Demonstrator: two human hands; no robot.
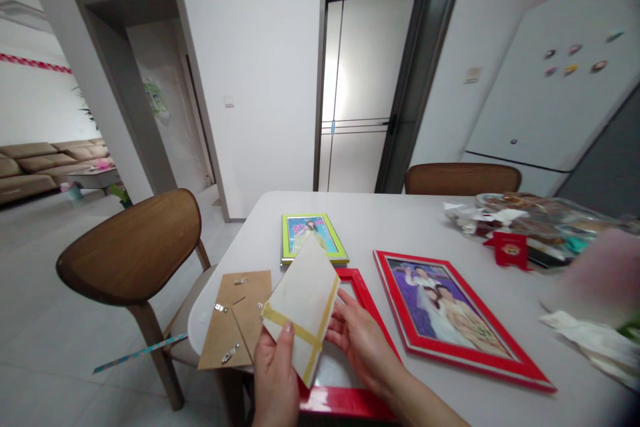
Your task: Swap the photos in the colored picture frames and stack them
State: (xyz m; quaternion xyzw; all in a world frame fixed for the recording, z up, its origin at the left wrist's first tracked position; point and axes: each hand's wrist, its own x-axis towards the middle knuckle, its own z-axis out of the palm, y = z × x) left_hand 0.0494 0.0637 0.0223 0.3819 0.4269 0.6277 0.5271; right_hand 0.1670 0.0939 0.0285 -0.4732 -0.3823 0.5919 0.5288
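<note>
I saw the left hand (277, 367) pinch a card (303, 287), thumb uppermost; the right hand (363, 337) seemed to hold its edge, above a table (367, 227) beside a chair (135, 243).

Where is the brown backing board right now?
In the head view, the brown backing board lies at the left edge of the white table, just left of the left hand holding the taped white piece.

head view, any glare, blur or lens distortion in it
Head view: strong glare on the left of the pale door panel; head view: the pink item near the right edge is blurred; head view: doorways and fridge lean outward, as with a wide lens; head view: the taped white packet reads fairly clearly.
</note>
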